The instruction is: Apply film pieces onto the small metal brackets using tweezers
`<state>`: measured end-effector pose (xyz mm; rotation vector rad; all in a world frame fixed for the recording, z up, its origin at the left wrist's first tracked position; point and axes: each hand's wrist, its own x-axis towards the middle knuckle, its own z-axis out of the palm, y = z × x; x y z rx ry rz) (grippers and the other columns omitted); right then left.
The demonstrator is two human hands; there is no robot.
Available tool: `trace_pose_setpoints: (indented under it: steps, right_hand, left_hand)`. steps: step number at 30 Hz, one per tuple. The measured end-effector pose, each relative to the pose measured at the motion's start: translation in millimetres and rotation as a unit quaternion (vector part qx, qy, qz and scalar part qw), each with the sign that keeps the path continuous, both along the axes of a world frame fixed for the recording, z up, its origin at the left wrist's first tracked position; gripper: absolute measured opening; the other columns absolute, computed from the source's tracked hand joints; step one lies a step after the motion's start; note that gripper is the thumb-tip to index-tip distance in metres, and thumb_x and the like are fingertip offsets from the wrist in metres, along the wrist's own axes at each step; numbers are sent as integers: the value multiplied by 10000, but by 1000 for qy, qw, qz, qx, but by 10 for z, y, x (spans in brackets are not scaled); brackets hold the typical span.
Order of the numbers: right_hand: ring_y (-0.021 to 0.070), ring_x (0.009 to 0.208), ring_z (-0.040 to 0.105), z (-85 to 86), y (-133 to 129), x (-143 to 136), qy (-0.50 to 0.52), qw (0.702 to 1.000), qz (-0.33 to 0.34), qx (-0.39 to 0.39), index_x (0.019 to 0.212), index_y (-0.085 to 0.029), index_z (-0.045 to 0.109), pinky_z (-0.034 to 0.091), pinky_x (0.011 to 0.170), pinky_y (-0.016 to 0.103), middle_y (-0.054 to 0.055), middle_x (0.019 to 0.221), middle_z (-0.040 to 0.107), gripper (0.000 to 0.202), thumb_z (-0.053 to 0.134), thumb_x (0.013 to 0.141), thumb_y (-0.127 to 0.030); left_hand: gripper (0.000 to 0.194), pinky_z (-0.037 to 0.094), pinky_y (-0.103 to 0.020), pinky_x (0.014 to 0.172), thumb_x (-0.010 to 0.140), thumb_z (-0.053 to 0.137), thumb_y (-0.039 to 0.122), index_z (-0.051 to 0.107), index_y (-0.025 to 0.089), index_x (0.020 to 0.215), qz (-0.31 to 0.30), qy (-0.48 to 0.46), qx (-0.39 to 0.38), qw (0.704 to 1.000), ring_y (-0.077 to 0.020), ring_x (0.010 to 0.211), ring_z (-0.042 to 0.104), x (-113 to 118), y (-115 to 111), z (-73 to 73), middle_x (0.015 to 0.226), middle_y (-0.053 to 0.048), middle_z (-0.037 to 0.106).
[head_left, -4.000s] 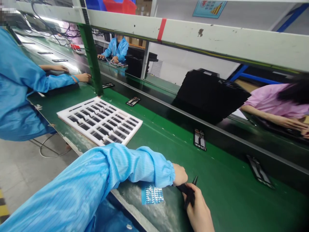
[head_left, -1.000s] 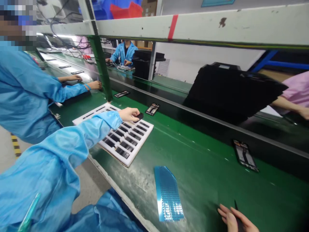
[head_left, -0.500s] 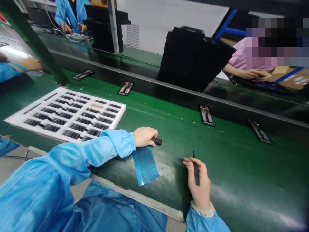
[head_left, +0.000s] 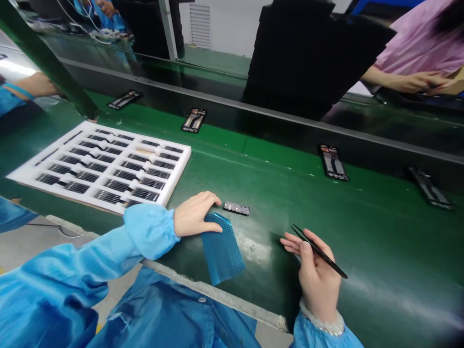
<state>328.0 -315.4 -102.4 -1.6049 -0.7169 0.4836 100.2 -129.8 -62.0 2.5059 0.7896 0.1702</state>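
Observation:
My left hand (head_left: 197, 213) has thumb and fingers apart, holding nothing. Its fingertips are beside a small dark electronic part (head_left: 237, 208) lying on the green worktop, and its thumb is over the upper edge of a blue sheet (head_left: 224, 251) patterned with rows of tiny dots. To the right, my right hand (head_left: 321, 270) grips a pair of black tweezers (head_left: 322, 253), their tips pointing up and left, slightly apart. Nothing shows between the tips.
A white foam tray (head_left: 177, 169) with rows of black strip parts lies at left. Phone-like frames (head_left: 333, 163) are spaced along the green belt (head_left: 239, 143). A green post (head_left: 47, 63) stands at left. Co-workers' hands (head_left: 422, 83) show at far right and left.
My left hand has let go of the dark part, opened and drawn left. My right hand has turned the tweezers, which now show both arms. The view has shifted down, and the frames on the belt have shifted.

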Motion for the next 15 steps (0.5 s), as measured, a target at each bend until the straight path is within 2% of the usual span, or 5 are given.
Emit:
trace_pose_setpoints:
  steps: [4, 7, 11, 13, 15]
  right_hand:
    - [189, 619, 673, 56, 0, -82, -8, 1000, 22, -14, 1049, -152, 620, 556, 618, 357, 63, 736, 705, 310, 594, 833, -373]
    - [173, 558, 641, 103, 28, -185, -37, 997, 48, -39, 929, -158, 668, 546, 570, 321, 35, 637, 672, 259, 605, 817, -382]
    - [124, 437, 531, 180, 156, -342, -39, 976, 190, -102, 755, -162, 656, 452, 428, 236, -4, 522, 575, 274, 575, 817, -416]
    - [100, 404, 462, 204, 242, -405, -29, 952, 266, -151, 763, -159, 651, 390, 386, 214, -27, 487, 511, 292, 547, 829, -423]
    - [91, 416, 433, 209, 319, -451, -23, 930, 314, -189, 821, -159, 654, 372, 389, 205, -37, 499, 479, 295, 522, 843, -422]
  left_hand:
    - [262, 413, -332, 853, 800, 637, 320, 545, 202, 1015, 12, -22, 1, 1000, -206, 969, 560, -9, -183, -195, 1005, -42, 626]
    - [180, 413, -307, 819, 825, 611, 299, 568, 229, 986, 10, -30, -35, 999, -177, 914, 591, 33, -213, -220, 959, -6, 658]
    - [180, 418, -292, 836, 804, 637, 312, 591, 242, 963, 20, -59, -86, 994, -162, 921, 615, 58, -210, -183, 979, 19, 677]
    - [169, 424, -280, 846, 797, 645, 301, 606, 239, 950, 17, -82, -109, 991, -156, 926, 622, 62, -217, -174, 971, 21, 684]
    - [135, 434, -264, 845, 807, 633, 289, 624, 232, 929, 10, -105, -126, 986, -149, 919, 629, 68, -227, -175, 953, 16, 691]
